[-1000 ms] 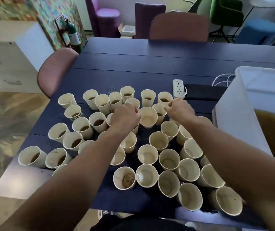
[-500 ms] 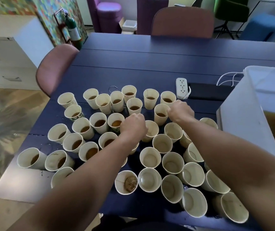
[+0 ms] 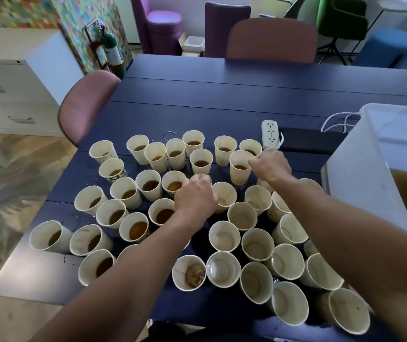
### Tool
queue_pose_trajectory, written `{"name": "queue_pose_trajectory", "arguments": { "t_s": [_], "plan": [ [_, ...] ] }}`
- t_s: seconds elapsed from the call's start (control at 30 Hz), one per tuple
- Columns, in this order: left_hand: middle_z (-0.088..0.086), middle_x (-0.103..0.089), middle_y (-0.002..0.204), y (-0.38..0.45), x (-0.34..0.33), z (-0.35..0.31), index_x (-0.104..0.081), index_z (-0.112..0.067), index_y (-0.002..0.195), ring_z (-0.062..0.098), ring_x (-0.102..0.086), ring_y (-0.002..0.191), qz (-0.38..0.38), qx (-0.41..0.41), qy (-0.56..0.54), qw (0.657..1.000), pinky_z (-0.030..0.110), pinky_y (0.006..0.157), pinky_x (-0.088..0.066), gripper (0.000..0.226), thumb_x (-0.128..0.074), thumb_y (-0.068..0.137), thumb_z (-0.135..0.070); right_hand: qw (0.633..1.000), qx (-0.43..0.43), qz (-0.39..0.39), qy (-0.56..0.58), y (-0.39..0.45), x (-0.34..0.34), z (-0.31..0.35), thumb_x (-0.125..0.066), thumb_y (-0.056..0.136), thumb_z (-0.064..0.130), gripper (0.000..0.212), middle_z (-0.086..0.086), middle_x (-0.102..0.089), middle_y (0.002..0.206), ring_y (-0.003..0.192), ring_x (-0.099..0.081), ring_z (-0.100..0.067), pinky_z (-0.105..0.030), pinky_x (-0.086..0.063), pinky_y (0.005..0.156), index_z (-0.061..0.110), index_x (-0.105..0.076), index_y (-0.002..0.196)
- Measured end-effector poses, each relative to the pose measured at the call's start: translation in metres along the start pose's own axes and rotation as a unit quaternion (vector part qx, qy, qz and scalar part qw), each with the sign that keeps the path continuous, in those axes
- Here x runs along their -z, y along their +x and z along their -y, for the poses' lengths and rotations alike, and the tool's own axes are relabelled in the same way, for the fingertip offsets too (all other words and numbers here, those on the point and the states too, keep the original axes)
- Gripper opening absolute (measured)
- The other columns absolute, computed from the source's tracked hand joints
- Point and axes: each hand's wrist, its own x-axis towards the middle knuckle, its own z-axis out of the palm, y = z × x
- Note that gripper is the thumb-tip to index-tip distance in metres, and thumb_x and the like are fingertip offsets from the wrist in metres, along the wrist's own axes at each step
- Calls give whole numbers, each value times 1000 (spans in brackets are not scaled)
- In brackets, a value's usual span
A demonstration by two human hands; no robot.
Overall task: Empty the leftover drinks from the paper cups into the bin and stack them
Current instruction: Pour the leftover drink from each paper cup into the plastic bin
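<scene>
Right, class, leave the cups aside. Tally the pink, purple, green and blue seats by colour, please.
Pink: 2, left chair and far chair
Purple: 2, round armchair and high-backed chair
Green: 1, office chair
Blue: 1, pouf
Total: 6

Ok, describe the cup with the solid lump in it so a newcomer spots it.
Start at the near edge of the dark blue table. In the front row of paper cups, left of centre, stands the cup with the brown lump. Its right-hand neighbours look empty; only it holds a crumpled solid.
</scene>
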Motion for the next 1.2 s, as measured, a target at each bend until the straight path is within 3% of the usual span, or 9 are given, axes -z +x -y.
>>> {"name": "queue_pose_trajectory", "arguments": {
  "t_s": [0.3,0.47,0.6,0.73,0.9,1.0,1.07,1.13,1.2],
  "plan": [
    [0,-67,130,1,11,-29,-47,-24,146,24,-63,118,16,-31,-132,991,46,96,-55,61,-66,92,-45,993,104,-48,33,-34,70,12,-63,86,39,30,0,-68,69,62,-65,-17,-35,-60,65,13,-74,75],
    [-8,-60,135,-9,20,-59,-34,-27,151,14,-59,117,6,-79,-262,962,27,85,-43,83,-78,84,-48,990,123,-34,62,-67,118,12,-62,92,35,28,-2,-72,81,66,-64,-15,-30,-59,65,11,-76,90],
    [-16,-63,108,-16,23,-79,-50,-29,129,8,-59,96,-2,-115,-321,940,14,70,-39,61,-82,80,-46,989,126,-20,80,-93,147,5,-63,93,32,26,3,-66,68,59,-58,-12,-21,-48,56,20,-70,71],
    [-16,-64,94,-27,27,-97,-59,-26,115,4,-62,84,-25,-146,-318,936,7,63,-39,50,-83,78,-48,986,132,-34,97,-114,168,-10,-61,92,31,30,2,-65,64,60,-59,-14,-31,-54,63,23,-67,63],
    [-11,-70,93,-36,30,-115,-64,-27,109,6,-64,89,-37,-168,-343,923,25,74,-51,45,-86,74,-46,973,163,-96,133,-126,177,-37,-48,96,60,53,-4,-68,77,72,-64,-18,-33,-52,68,14,-69,83],
    [-14,-69,93,-40,34,-128,-59,-33,103,6,-66,90,-27,-187,-357,915,33,79,-56,42,-86,74,-46,938,176,-17,298,-129,177,-59,-35,88,77,60,3,-68,109,100,-65,-12,-34,-52,82,29,-62,113],
    [-19,-66,90,-44,38,-138,-56,-36,103,3,-64,89,-28,-203,-350,914,29,76,-53,42,-85,74,-46,910,199,25,364,-132,174,-74,-46,72,88,81,9,-63,126,115,-61,-8,-30,-50,88,33,-53,131],
    [-22,-62,83,-48,40,-148,-55,-36,101,1,-63,83,-34,-225,-331,916,26,70,-50,41,-85,75,-46,883,218,24,416,-136,170,-84,-70,65,78,92,12,-62,129,119,-59,-7,-26,-51,89,28,-47,138],
    [-24,-58,77,-53,41,-157,-56,-34,99,2,-62,77,-41,-249,-310,917,28,68,-50,41,-85,74,-47,865,224,10,448,-138,166,-91,-85,64,50,88,10,-64,127,119,-59,-9,-27,-51,90,24,-46,139]
  ]
}}
